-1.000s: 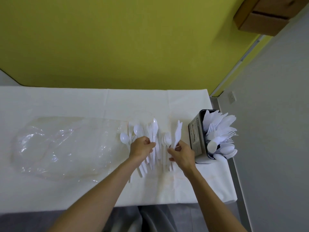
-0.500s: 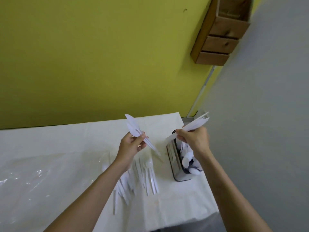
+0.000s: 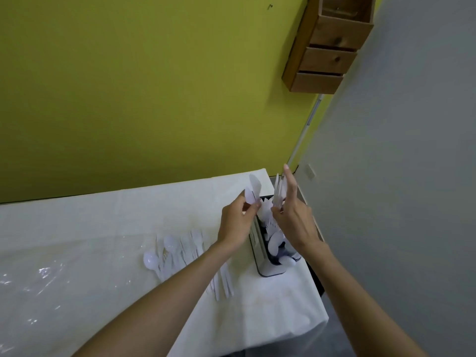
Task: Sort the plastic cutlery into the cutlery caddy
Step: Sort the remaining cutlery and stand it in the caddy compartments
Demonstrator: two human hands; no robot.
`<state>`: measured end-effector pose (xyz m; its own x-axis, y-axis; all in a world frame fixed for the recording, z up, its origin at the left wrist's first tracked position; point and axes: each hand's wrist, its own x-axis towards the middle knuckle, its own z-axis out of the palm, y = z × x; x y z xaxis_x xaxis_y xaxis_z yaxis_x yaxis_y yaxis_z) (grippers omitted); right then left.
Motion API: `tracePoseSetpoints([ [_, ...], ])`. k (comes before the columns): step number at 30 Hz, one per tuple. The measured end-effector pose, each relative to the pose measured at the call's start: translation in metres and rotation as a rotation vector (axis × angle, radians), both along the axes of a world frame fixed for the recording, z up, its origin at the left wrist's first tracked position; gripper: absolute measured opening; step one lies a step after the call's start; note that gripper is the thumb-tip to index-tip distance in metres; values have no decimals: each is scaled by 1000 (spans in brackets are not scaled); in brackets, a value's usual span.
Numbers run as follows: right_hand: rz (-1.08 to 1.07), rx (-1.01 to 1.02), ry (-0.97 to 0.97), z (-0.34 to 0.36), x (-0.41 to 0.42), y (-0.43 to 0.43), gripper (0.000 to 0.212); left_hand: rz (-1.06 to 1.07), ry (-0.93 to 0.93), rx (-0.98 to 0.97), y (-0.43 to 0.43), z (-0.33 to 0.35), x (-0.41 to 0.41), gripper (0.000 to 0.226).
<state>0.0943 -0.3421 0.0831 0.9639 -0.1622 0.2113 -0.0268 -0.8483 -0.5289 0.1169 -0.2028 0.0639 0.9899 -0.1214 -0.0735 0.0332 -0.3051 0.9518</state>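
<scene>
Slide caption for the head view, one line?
Left hand and right hand hold plastic cutlery over the caddy; loose pieces lie on the table.

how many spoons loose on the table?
2 visible: one spoon at the left edge of the pile, a second spoon just right of it. Others may hide within the pile.

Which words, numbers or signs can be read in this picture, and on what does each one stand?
No text can be read here.
The label on the side of the cutlery caddy: printed lines show, but too blurred to read.
The wall plate on the grey wall: no marks visible.
</scene>
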Motion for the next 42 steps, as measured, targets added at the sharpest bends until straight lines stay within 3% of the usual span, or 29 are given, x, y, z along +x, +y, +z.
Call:
tracePoseSetpoints([
  [2,10,16,12,-5,3,-7,88,-79,-54,116,-5,-3,3,28],
  [5,56,110,90,-8,3,-18,71,-252,-138,260,-11,-6,10,14],
  [9,135,148,94,-9,-3,-30,59,-336,-166,283,-10,-10,11,17],
  [14,175,163,71,-7,-11,-34,67,-340,-174,250,-11,-17,7,15],
  [20,248,-63,-82,-8,-2,-30,55,-302,-182,244,-12,-19,-1,11],
  [26,136,119,-106,-9,11,-27,26,-176,-170,208,-13,-22,0,15],
  [32,131,349,-199,3,15,-30,18,-128,-186,156,-13,-18,6,12],
  [35,79,443,-195,9,14,-34,26,-139,-211,141,-11,-16,6,7],
  [38,78,327,-170,4,8,-32,33,-170,-258,182,-10,-18,6,7],
  [42,215,-12,-209,-23,-5,-35,26,-238,-299,293,-7,-26,1,10],
])
